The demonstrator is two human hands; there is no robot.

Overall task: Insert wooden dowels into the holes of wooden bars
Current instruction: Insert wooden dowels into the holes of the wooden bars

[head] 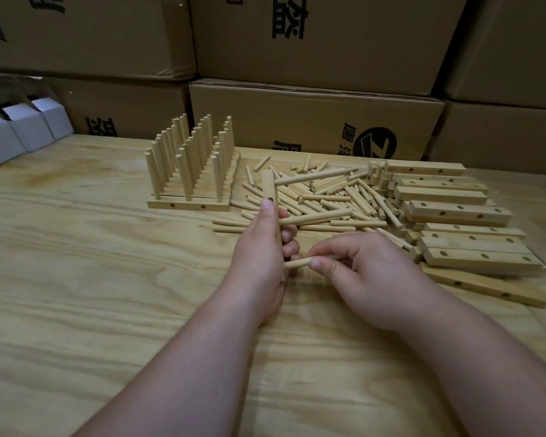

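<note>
My left hand (260, 253) grips a wooden bar (269, 189) held on end above the table, thumb up its near face. Two dowels stick out of the bar to the right, an upper one (316, 176) and a middle one (320, 216). My right hand (369, 272) pinches a third dowel (297, 263) between thumb and fingers, its left end at the bar's lower part beside my left fingers. Whether that end is inside a hole is hidden. A heap of loose dowels (334, 197) lies just behind.
Finished bars with upright dowels (186, 171) stand in rows at the back left. Stacked bare bars with holes (473, 238) lie on the right. Cardboard boxes (316, 115) wall the table's far edge, and white cartons (22, 127) sit at far left.
</note>
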